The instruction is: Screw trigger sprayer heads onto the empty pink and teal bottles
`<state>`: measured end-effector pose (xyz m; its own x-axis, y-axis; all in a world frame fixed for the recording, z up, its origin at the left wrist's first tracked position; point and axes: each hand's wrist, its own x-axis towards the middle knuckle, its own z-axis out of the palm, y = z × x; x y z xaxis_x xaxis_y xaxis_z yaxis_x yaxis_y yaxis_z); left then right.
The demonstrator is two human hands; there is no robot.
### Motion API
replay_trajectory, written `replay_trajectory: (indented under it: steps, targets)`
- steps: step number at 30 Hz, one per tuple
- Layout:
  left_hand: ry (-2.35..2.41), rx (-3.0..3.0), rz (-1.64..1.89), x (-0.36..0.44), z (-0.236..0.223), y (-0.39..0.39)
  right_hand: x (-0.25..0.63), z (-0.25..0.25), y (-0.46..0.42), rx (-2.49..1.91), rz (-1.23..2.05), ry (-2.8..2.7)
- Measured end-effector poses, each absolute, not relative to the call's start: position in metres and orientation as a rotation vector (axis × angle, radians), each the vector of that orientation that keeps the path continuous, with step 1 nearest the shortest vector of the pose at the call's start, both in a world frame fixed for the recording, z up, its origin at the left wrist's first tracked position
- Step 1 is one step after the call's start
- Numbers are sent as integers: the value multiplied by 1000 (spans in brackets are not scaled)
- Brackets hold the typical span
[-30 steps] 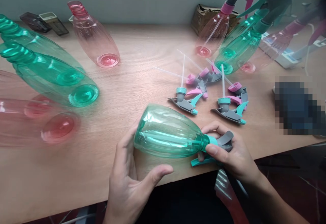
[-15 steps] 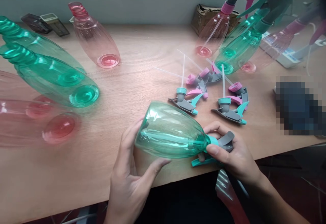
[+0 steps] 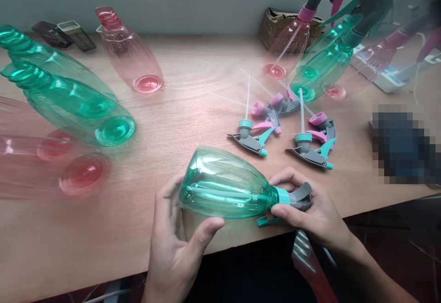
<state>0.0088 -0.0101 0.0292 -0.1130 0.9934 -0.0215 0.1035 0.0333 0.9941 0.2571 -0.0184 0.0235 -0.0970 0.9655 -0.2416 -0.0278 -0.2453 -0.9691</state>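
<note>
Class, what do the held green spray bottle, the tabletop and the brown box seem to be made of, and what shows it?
Green spray bottle: probably glossy, clear plastic; see-through walls, bright highlights.
Tabletop: wood or wood-look laminate, low sheen; fine grain lines.
Brown box: likely matte cardboard; ragged top edge.

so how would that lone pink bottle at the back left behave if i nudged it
The pink bottle is probably light: it looks see-through, with no obvious liquid inside. Pushed high up, it may tip, standing tall on a fairly small round base. Its smooth shine suggests it might be slippery.
</note>
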Motion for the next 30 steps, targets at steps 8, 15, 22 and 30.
replay_trajectory:
  steps: [8, 15, 22, 30]
  targets:
    - [1297, 1347, 1184, 7, 27, -9, 255, 28, -16, -1243, 1529, -1021]
    - [1236, 1321, 1222, 8, 30, -12, 257, 24, -17, -1203, 1546, -987]
    - [1289, 1265, 1244, 10, 31, -9, 257, 23, -21, -1287, 1493, -1106]
    - [1299, 1357, 1131, 7, 33, -9, 255, 23, -18, -1190, 1553, -990]
